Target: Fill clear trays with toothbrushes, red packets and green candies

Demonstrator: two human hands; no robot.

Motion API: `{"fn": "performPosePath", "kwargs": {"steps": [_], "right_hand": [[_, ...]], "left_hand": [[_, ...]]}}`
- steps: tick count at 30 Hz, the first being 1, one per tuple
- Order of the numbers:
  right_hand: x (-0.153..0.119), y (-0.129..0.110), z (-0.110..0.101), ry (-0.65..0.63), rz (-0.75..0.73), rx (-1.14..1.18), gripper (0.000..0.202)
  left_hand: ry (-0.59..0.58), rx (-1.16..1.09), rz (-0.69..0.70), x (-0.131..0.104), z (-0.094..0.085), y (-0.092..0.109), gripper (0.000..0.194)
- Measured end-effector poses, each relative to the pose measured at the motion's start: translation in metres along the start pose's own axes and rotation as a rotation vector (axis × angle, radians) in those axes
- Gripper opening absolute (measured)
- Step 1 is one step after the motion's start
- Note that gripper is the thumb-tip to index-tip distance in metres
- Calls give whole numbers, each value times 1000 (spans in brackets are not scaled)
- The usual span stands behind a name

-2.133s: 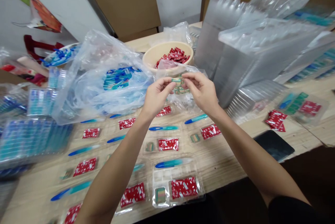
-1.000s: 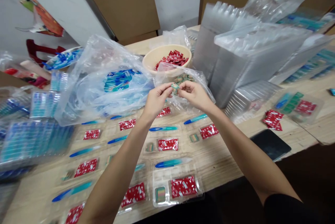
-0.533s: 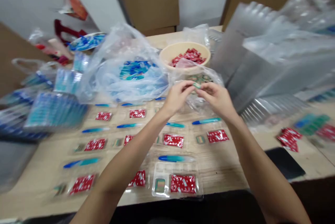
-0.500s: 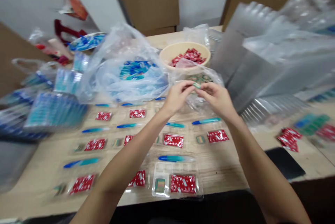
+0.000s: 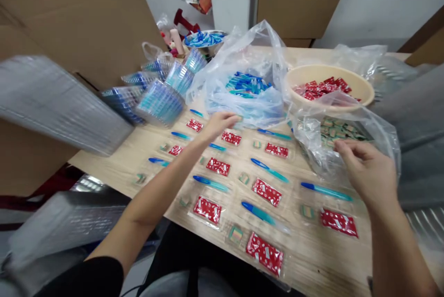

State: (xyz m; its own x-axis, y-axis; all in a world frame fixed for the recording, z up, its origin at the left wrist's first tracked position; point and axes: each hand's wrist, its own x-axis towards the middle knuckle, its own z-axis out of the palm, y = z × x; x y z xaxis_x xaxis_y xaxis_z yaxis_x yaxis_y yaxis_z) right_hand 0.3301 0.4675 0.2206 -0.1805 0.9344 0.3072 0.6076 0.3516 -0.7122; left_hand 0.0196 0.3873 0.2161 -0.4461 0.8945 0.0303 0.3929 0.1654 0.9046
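Note:
My left hand [image 5: 222, 123] is stretched over the far rows on the table, its fingers pinching a small green-edged square piece [image 5: 239, 119], blurred at the fingertips. My right hand [image 5: 366, 165] is at the front of an open clear bag [image 5: 312, 153] of small green-and-beige square pieces [image 5: 338, 129]. Its thumb and fingers are drawn together; what they hold, if anything, is hidden. Below my hands lie rows of clear plastic trays, with blue-and-teal pens [image 5: 258, 213], red patterned packets [image 5: 265, 254] and small square pieces [image 5: 236, 234] in them.
A cream bowl [image 5: 291, 95] of red packets stands behind the square pieces' bag. Left of it is a clear bag [image 5: 211, 89] of blue pens [image 5: 248, 84]. Filled packs [image 5: 161, 102] are piled at the left, near stacked clear trays [image 5: 62, 102]. Cardboard [image 5: 294, 1] stands behind.
My view has swung left. My hands, together at a small square piece before, have parted: the left reaches left over the trays, the right stays by the square pieces' bag.

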Motion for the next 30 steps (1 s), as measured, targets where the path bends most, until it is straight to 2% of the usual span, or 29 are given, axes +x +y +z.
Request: {"fn": "performPosePath", "kwargs": {"steps": [2,4,6,8,13,16,20,25,30], "right_hand": [[2,1,2,-14,4,-14,9],[6,2,4,-30,15,-47,7],[11,3,6,-63,52,-86,7],[17,3,7,-92,106,-131,10],[25,3,13,-112,159,-223,28],[27,4,15,-131,154,-244,34],[31,3,17,-177,181,-253,28],[42,-2,20,-268,141,-271,11],[54,4,24,-372,92,-285,9]], "left_hand": [[31,77,-104,6,-34,-32,21],[60,170,-185,10,-52,-57,21],[74,276,-245,12,-56,-73,19],[76,385,-284,14,-51,-82,18],[73,631,-337,17,-34,-83,12],[97,743,-336,13,-29,-78,20],[117,843,-276,7,-23,-72,24],[151,897,-191,2,-12,-70,32],[210,915,-195,2,-10,-73,33]]}}
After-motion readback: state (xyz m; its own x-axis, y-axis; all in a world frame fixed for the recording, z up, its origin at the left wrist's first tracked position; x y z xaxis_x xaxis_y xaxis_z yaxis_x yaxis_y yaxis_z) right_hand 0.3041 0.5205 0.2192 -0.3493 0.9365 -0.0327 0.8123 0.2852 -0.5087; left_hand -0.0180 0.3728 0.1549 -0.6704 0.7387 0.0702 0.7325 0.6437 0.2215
